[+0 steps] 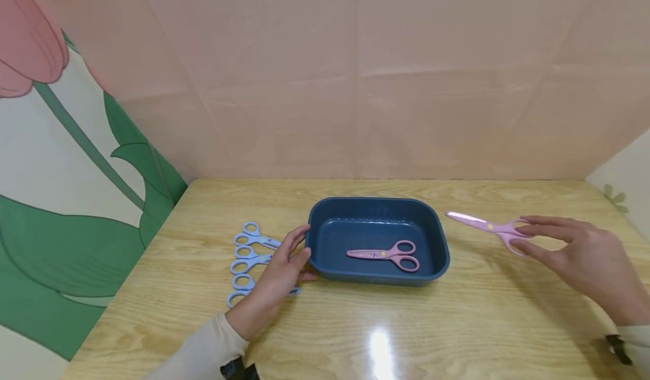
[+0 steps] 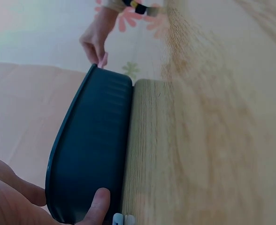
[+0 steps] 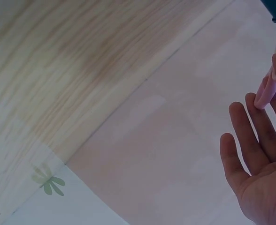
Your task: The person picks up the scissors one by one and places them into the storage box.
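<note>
Pinching a pair of pink plastic-handled scissors (image 1: 491, 227) by its finger loops, the right hand (image 1: 584, 256) has it raised over the pale wood-grain table (image 1: 457, 335), just beyond the right end of a dark blue, rounded rectangular tub (image 1: 376, 279); its long axis runs roughly sideways, tip leftward, near the rim but apart; the left hand (image 1: 281, 270) grips the tub's opposite end; inside, a second pink pair (image 1: 383, 254) lies tip left; light-blue scissors (image 1: 261, 239) lie left of the tub, partly hidden by the left hand.
</note>
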Action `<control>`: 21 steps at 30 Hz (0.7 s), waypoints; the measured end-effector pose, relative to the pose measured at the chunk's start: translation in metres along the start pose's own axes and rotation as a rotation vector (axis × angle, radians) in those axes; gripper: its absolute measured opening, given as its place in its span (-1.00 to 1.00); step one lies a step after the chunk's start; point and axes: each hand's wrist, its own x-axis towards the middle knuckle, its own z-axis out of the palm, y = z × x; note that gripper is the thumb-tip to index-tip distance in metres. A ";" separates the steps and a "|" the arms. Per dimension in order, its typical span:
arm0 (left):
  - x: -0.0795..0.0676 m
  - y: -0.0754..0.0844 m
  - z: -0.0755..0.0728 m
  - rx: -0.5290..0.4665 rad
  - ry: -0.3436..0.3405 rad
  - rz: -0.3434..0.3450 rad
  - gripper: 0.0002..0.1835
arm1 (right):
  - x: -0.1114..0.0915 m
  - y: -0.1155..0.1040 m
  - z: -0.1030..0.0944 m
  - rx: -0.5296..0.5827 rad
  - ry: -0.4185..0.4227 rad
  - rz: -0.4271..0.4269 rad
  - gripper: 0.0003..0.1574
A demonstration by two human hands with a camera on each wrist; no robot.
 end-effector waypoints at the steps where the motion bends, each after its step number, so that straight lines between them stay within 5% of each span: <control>1: 0.000 0.000 0.000 0.000 -0.001 -0.001 -0.47 | 0.000 0.000 0.000 0.003 0.009 -0.009 -0.61; 21: 0.000 0.000 -0.001 -0.002 -0.008 -0.013 -0.46 | -0.001 -0.004 0.001 0.021 0.064 -0.140 -0.58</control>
